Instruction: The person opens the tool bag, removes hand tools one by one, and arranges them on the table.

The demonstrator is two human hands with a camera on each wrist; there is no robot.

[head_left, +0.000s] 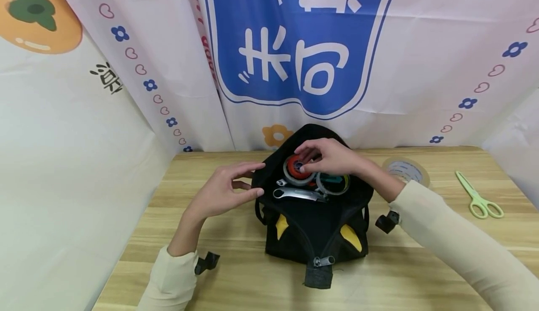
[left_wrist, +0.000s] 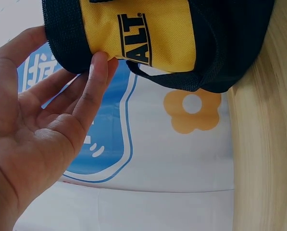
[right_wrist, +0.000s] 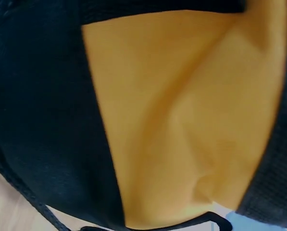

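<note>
Black bag [head_left: 313,220] touched by left hand [head_left: 221,187], fingers apart!
Now red roll [head_left: 293,171] is part-covered by right hand [head_left: 330,156]; fingers' grip cannot be told.

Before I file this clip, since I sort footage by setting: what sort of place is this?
Probably a small, makeshift indoor workstation, perhaps set up for filming: printed sheets hang behind and beside a wooden tabletop, which bears an open black-and-yellow bag and scissors.
</note>
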